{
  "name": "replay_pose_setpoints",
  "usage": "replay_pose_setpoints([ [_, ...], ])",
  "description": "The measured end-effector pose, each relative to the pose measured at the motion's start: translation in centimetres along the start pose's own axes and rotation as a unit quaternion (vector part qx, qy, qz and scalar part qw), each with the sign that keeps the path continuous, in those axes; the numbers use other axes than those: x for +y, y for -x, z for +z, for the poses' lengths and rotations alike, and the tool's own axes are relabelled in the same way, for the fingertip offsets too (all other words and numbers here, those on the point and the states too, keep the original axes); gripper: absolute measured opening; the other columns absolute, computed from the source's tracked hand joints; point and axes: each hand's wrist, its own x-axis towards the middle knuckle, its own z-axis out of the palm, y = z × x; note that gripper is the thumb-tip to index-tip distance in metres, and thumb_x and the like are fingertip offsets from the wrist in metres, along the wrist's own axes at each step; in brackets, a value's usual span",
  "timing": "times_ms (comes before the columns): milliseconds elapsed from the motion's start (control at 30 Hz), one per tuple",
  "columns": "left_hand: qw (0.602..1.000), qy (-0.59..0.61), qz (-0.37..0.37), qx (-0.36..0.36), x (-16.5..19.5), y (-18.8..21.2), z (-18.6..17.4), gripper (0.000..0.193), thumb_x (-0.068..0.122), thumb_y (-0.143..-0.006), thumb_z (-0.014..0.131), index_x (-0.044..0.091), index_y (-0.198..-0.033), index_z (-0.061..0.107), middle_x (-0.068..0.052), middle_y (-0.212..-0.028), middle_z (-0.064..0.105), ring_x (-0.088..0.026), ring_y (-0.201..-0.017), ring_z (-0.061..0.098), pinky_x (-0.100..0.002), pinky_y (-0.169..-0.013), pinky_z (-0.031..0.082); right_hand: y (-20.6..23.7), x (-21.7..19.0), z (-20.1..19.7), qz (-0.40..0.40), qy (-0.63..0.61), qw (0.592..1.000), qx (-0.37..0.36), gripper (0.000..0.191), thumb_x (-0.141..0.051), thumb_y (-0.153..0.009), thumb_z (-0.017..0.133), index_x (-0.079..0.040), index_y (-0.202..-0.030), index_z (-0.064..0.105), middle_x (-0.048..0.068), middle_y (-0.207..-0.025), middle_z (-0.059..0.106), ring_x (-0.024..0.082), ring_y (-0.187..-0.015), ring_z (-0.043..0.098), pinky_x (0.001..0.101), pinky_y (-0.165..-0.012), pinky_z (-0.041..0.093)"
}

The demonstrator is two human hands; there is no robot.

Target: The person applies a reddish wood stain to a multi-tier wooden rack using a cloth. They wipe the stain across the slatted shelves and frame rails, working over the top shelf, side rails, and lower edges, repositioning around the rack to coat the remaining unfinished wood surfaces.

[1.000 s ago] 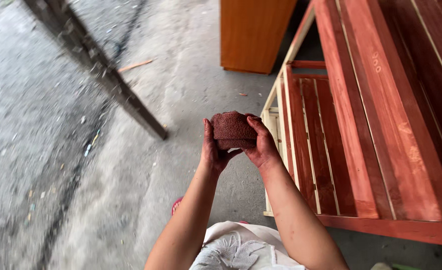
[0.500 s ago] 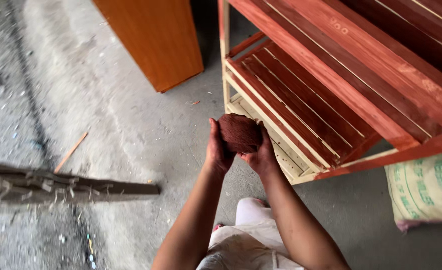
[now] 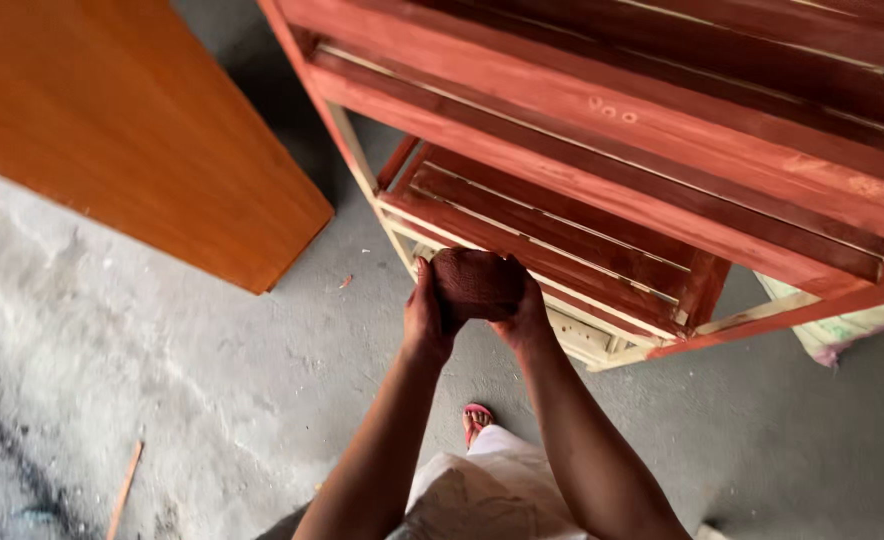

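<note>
Both my hands hold a dark red-brown wad of cloth [image 3: 477, 283] between them, in front of my body. My left hand [image 3: 424, 318] grips its left side and my right hand [image 3: 524, 322] cups its right and underside. The wad is held just before the lower slats of a red-stained wooden slatted rack [image 3: 602, 150], which fills the upper right. The rack's bottom rails [image 3: 572, 335] are pale, unstained wood.
An orange-brown wooden panel or cabinet side [image 3: 132, 130] stands at the upper left. The floor is rough grey concrete [image 3: 162, 400] with a thin wood sliver [image 3: 124, 487]. My foot in a red sandal [image 3: 477, 420] shows below. A pale woven sack [image 3: 842, 335] lies at right under the rack.
The view has swung toward the rack and nearer to it; the dark wooden post at left has left the view. Both hands have kept the cloth wad between them.
</note>
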Motion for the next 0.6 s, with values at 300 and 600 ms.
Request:
replay_pose_setpoints([
  [300, 0.979, -0.158, -0.121, -0.052, -1.8, -10.3, -1.0, 0.088, 0.077, -0.093, 0.052, 0.004, -0.142, 0.060, -0.010, -0.128, 0.069, -0.025, -0.111, 0.060, -0.041, -0.092, 0.045, -1.0, -1.2, 1.9, -0.104, 0.005, 0.991, -0.080, 0.043, -0.041, -0.100, 0.054, -0.005, -0.120, 0.068, 0.014, -0.121, 0.071, 0.032, -0.116, 0.068, 0.0485, -0.104, 0.056],
  [600, 0.647, -0.727, -0.159, -0.164, 3.8, -13.5, 4.1, 0.078, 0.073, -0.092, 0.047, 0.009, -0.126, 0.074, -0.020, -0.123, 0.077, -0.036, -0.113, 0.071, -0.054, -0.101, 0.052, 0.7, 6.2, 4.0, -0.192, 0.004, 0.977, 0.091, 0.062, -0.054, -0.085, 0.064, -0.022, -0.138, 0.055, 0.012, -0.139, 0.062, 0.046, -0.122, 0.061, 0.0811, -0.091, 0.044],
])
